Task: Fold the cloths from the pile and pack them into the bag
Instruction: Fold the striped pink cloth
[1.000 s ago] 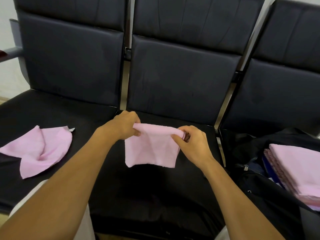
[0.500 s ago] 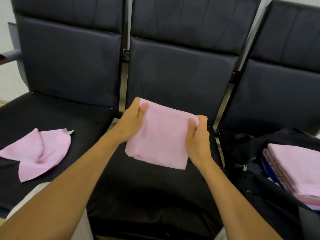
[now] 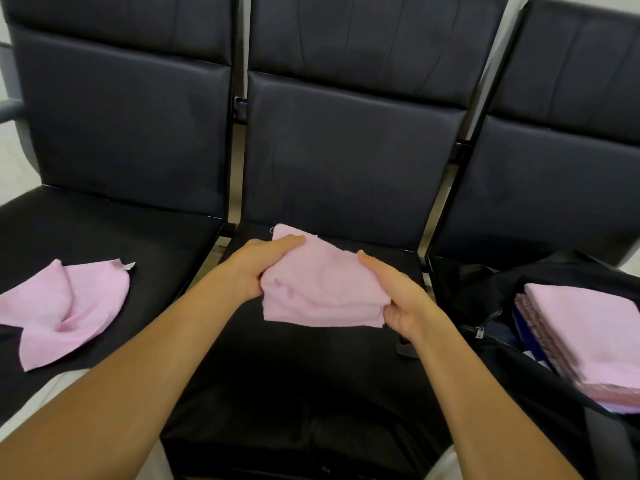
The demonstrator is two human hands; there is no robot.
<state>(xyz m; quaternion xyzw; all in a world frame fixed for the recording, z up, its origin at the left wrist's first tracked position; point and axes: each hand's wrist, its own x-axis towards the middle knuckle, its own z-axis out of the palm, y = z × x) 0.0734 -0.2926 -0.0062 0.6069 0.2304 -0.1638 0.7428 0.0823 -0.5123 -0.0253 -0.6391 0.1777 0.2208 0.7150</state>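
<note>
A folded pink cloth (image 3: 322,282) is held just above the middle black seat (image 3: 294,375). My left hand (image 3: 256,268) grips its left edge, thumb on top. My right hand (image 3: 398,292) holds its right edge, fingers curled under the lower corner. On the left seat lies a loose, unfolded pink cloth (image 3: 65,306). On the right seat an open black bag (image 3: 502,358) holds a stack of folded pink cloths (image 3: 588,334).
Three black padded chairs stand side by side with metal frames between them (image 3: 235,188). A grey armrest (image 3: 10,109) sticks out at the far left. My light trousers (image 3: 41,403) show at the bottom left.
The cloth, held up flat against the backrest half a second ago, has been folded over again into a thicker, smaller bundle and lowered toward the middle seat.
</note>
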